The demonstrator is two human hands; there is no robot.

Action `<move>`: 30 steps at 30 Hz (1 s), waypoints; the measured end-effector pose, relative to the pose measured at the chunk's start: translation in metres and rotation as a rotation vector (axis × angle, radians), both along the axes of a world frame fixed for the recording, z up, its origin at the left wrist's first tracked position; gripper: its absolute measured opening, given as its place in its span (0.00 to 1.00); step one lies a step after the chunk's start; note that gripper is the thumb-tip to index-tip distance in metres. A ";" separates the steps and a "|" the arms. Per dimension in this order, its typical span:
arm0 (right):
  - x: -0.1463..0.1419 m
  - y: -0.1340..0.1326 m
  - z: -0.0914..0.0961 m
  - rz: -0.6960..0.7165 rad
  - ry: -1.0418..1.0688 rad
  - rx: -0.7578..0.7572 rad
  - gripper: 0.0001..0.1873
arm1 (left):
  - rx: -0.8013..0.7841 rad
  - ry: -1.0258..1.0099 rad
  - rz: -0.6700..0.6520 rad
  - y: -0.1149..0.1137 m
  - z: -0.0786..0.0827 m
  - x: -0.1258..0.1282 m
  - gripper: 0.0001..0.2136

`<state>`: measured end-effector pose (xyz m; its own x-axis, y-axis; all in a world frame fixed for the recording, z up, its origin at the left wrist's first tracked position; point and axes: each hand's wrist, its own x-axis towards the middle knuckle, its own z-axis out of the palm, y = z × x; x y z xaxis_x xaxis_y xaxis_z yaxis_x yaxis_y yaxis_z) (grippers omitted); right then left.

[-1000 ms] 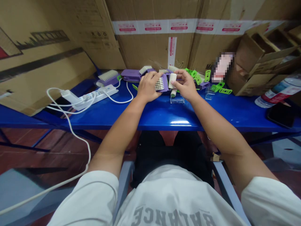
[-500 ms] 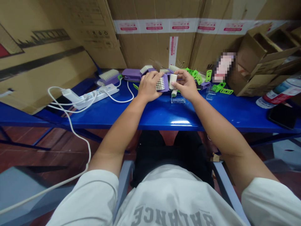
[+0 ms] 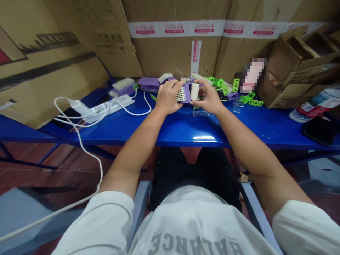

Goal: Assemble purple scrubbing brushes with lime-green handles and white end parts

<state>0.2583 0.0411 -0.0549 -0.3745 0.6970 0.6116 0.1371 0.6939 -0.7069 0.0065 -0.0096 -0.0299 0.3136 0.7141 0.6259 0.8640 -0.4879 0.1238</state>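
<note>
A purple brush (image 3: 187, 93) with rows of pale bristles is held above the blue table's near middle. My left hand (image 3: 169, 96) wraps over its left part, fingers closed. At its right end sits a small white rounded block (image 3: 194, 91), with a dark gap beside it. My right hand (image 3: 210, 97) curves around this end, thumb below the block and forefinger above, apparently gripping the brush by its edges. The other right fingers bend behind the block. A clear plastic piece (image 3: 200, 112) lies just under the right hand.
More purple brushes (image 3: 150, 83) lie along the back, with bright green plastic parts (image 3: 236, 85) to the right. A white power strip (image 3: 106, 107) with cables is at left. Cardboard boxes (image 3: 175, 53) stand behind. A bottle (image 3: 316, 104) and a black phone (image 3: 320, 131) are at right.
My right thumb has slid off the white block to below it, and the right fingers have spread wider. The block now stands more upright. My left hand stays put.
</note>
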 end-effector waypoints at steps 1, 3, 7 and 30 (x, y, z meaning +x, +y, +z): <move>0.000 -0.001 0.000 -0.007 -0.006 0.004 0.63 | 0.002 -0.006 -0.001 0.000 0.000 0.000 0.38; -0.001 -0.004 0.002 -0.026 -0.010 0.012 0.61 | 0.007 -0.010 0.000 -0.001 0.000 0.001 0.36; -0.002 -0.007 0.002 -0.042 0.006 -0.001 0.53 | 0.022 0.004 -0.002 -0.002 0.000 0.002 0.38; -0.003 -0.018 0.009 -0.113 -0.015 0.129 0.46 | 0.008 0.097 -0.016 -0.011 0.003 0.011 0.40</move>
<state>0.2554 0.0234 -0.0455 -0.3075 0.6512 0.6938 0.2291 0.7584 -0.6102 0.0176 -0.0210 -0.0265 0.3843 0.7035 0.5978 0.8638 -0.5025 0.0361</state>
